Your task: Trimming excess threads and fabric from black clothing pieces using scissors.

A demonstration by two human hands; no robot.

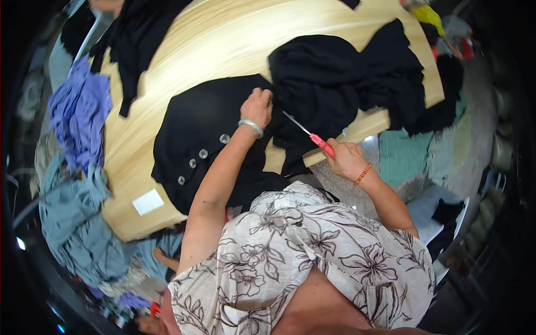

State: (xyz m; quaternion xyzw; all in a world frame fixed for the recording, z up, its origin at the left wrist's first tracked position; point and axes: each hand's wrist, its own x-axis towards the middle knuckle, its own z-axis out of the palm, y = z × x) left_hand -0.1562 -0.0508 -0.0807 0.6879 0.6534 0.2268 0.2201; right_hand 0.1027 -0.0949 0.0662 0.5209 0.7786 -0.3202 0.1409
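A black garment (206,109) with a row of several shiny round buttons (202,153) lies spread on the wooden table in front of me. My left hand (257,108) is closed at its upper right edge, fingers pinching the black cloth. To the right, my right hand (347,160) is wrapped round a red-handled tool (321,145) with a thin, pointed metal end. Its tip points up and left toward the cloth near my left hand, apart from those fingers. Whether the tool is small scissors or something else, I cannot tell. More black garments (318,72) lie crumpled beyond the tip.
Purple cloth (81,111) and grey-blue cloth (81,223) hang over the left side of the table (134,167). A white paper square (148,202) lies near its front left. Green cloth (405,156) is at the right. Another person's hand (106,4) shows at the far left.
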